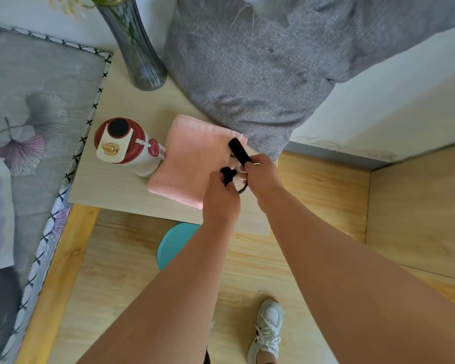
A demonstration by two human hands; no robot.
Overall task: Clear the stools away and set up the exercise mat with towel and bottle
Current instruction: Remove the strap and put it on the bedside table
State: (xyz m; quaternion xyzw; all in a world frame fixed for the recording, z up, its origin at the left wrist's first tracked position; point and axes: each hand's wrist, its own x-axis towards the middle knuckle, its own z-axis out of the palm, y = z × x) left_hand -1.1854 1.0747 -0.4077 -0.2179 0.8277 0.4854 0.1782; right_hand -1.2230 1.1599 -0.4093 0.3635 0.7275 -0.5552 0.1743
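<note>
Now both hands (221,198) (263,174) clench black foam handles (238,151) above the fluffy pink towel (192,164).

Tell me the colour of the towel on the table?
Pale pink; the towel shows clearly in the head view.

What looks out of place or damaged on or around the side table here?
The grey cushion leaning against the wall shows frayed threads and small holes near its top. The pink towel lies askew to the table edge, touching the bottle. Both hands, left and right, hold black-handled items above it. Nothing is spilled.
</note>
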